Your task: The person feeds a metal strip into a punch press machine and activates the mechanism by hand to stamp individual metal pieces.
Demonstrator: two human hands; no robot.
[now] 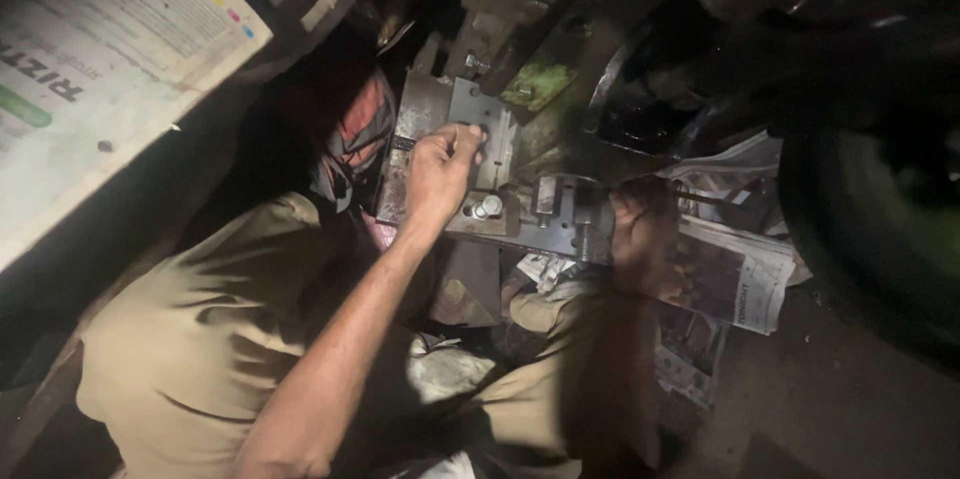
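My left hand (440, 171) reaches forward to a grey metal die plate (500, 154) on a press machine. Its thumb and fingers are pinched on a small metal piece that barely shows at the plate's face. Just below that hand stands a shiny bolt head (488, 207). A clamp block with upright bolts (565, 211) sits between my hands. My right hand (645, 231) lies in deep shadow right of the block, closed around a thin dark rod (712, 199) that points to the right. My knees in khaki trousers (200, 339) fill the lower part of the view.
A large newspaper sheet (90, 59) hangs at upper left. More newspaper (735, 279) lies on the floor at right. A big dark wheel (880, 189) looms on the right. The green-stained machine body (530, 29) rises above the plate, with a crumpled cloth (358, 139) to its left.
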